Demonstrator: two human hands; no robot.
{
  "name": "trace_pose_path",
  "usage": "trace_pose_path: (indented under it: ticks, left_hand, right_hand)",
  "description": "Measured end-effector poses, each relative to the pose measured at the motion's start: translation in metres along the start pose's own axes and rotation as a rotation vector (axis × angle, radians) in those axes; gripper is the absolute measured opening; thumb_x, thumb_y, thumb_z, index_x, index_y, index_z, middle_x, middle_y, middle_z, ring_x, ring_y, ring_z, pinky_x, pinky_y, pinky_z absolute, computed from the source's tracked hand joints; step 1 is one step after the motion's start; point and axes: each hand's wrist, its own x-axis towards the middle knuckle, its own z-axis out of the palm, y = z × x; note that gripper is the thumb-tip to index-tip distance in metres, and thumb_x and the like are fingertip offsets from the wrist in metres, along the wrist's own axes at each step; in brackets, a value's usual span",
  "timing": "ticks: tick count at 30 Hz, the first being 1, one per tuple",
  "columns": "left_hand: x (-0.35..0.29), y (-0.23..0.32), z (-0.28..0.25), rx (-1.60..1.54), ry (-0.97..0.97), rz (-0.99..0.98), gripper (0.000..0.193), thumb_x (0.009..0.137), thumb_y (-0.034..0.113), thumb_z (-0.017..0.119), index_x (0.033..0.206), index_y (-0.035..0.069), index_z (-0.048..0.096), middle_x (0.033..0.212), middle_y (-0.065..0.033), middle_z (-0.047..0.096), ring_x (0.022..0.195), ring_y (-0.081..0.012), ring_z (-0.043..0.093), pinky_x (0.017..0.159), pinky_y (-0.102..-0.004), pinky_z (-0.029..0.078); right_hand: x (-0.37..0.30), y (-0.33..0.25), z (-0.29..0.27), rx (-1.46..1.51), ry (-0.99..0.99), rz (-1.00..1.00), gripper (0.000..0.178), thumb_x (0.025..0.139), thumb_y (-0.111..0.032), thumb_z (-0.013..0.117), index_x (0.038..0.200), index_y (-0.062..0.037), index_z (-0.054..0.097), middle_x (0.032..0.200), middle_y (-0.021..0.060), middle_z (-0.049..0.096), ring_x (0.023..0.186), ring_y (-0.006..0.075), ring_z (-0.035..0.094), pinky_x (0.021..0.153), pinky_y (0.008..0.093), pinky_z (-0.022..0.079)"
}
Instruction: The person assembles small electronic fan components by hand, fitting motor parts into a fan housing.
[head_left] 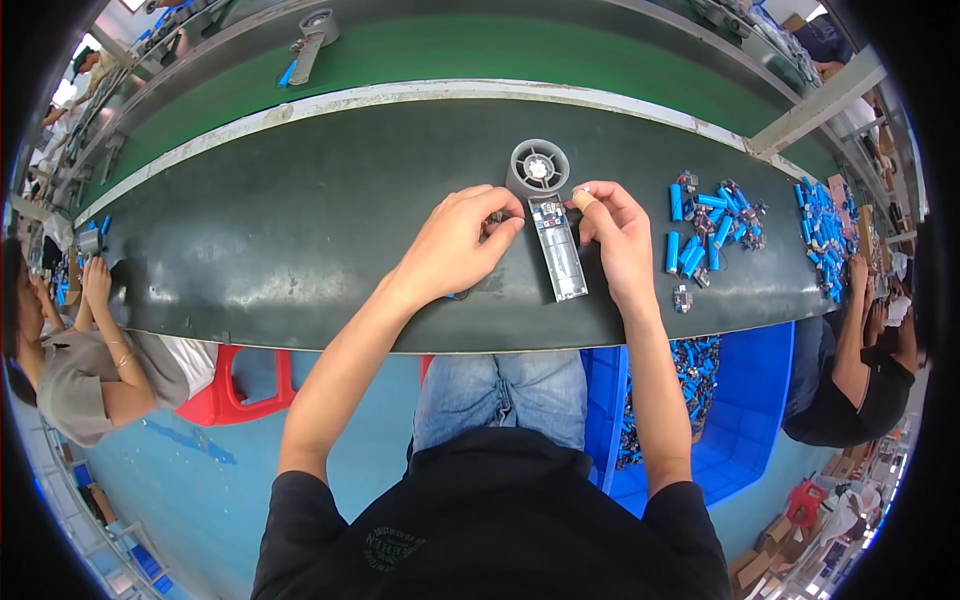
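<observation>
A grey handheld fan housing lies on the dark green work surface in front of me. Its round fan head (538,167) points away from me, and its open handle (560,262) points toward me. A small circuit board (548,212) sits at the handle's upper end. My left hand (462,240) is closed beside the board, its fingertips around a small dark part I cannot make out. A bit of blue (457,295) shows under that wrist. My right hand (618,240) pinches at the board's right edge, a beige cover on one finger; what it grips is hidden.
Blue cylindrical batteries with small boards (715,225) lie scattered to the right, with a larger pile (825,240) beyond. A blue bin (745,400) with small parts stands by my right leg. Another fan (312,45) lies on the green belt (420,50). Co-workers sit on both sides.
</observation>
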Motion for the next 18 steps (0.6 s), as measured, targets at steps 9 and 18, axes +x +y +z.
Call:
trace_pose_path:
  ticks: [9, 18]
  left_hand:
    - [0.005, 0.010, 0.003, 0.033, -0.052, -0.061, 0.023, 0.086, 0.021, 0.071, 0.091, -0.002, 0.070, 0.078, -0.0100, 0.066, 0.061, -0.0158, 0.054, 0.059, -0.0311, 0.045]
    - [0.005, 0.011, 0.001, 0.029, -0.057, -0.185, 0.026, 0.085, 0.022, 0.069, 0.087, -0.004, 0.071, 0.068, -0.0127, 0.065, 0.058, -0.0161, 0.056, 0.057, -0.0320, 0.045]
  right_hand:
    - [-0.001, -0.004, 0.002, 0.157, -0.097, 0.139, 0.011, 0.095, -0.013, 0.062, 0.101, -0.0034, 0.065, 0.092, 0.0052, 0.068, 0.061, 0.0036, 0.049, 0.055, 0.0183, 0.040]
    - [-0.004, -0.003, 0.009, 0.063, -0.033, -0.059, 0.012, 0.092, -0.007, 0.065, 0.103, -0.0011, 0.068, 0.094, 0.0053, 0.071, 0.061, 0.0026, 0.049, 0.055, 0.0179, 0.040]
